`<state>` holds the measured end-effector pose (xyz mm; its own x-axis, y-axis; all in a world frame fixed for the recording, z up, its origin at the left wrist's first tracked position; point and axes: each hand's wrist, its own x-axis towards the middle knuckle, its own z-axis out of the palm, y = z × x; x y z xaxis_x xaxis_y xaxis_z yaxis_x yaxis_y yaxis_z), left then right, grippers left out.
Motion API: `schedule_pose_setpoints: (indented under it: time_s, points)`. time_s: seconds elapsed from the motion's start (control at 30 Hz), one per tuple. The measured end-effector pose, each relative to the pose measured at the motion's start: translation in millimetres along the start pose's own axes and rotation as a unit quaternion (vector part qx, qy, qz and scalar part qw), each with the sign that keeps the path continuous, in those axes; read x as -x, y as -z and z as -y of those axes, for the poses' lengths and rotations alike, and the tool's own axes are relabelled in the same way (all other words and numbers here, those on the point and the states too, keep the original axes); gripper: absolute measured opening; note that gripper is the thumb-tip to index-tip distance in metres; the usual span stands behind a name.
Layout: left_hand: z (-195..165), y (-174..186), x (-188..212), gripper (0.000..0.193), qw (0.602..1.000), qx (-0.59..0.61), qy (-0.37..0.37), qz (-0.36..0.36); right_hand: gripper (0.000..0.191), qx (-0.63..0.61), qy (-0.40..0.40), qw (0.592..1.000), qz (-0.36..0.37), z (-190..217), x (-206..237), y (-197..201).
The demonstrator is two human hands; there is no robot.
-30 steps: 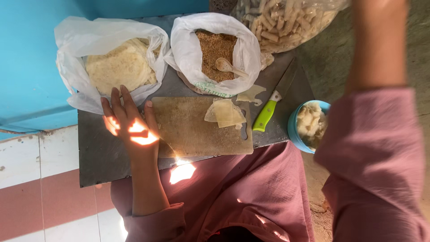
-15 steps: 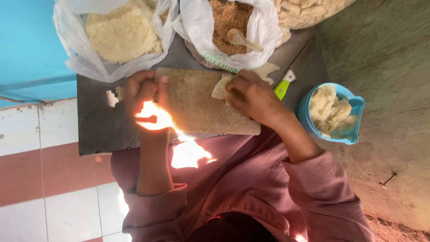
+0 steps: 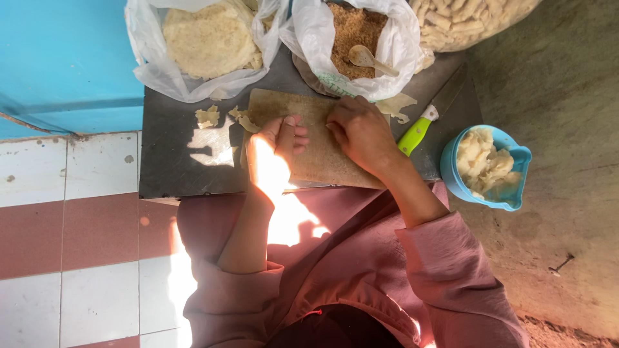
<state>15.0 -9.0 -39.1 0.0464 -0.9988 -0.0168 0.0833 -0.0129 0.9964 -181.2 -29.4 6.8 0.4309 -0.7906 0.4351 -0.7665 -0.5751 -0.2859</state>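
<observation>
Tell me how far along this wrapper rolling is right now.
Done: a pile of rolled pieces fills the clear bag. In hand: the left hand and right hand press on something on the wooden board, hidden beneath them. Left: flat wrappers and brown filling remain bagged.

A thin, flat brown sheet (image 3: 319,145) lies on the dark surface (image 3: 174,167) near the middle of the frame. Both hands press down on its top part. Small pale scraps (image 3: 207,116) sit just left of it.

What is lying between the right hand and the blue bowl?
In the head view, a knife with a green handle lies on the dark tray between the right hand and the blue bowl.
</observation>
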Motion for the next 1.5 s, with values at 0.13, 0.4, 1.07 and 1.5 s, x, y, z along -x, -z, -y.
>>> schedule_pose_setpoints:
  time_s: [0.13,0.4,1.07,1.5]
  points:
    - [1,3,-10,0.045,0.976,0.137,0.135,0.099,0.006,-0.277,-0.183,0.941,0.068,13,-10,18]
    - [11,-1,-5,0.043,0.950,0.235,0.129,0.159,0.028,-0.216,0.089,0.972,-0.015,44,19,33]
    - [-11,-12,27,0.016,0.954,-0.267,-0.130,-0.032,0.017,-0.207,-0.200,0.957,-0.023,9,38,10]
    - [-23,-25,28,0.032,0.920,-0.269,-0.285,0.006,0.030,0.253,-0.308,0.916,-0.039,-68,188,118]
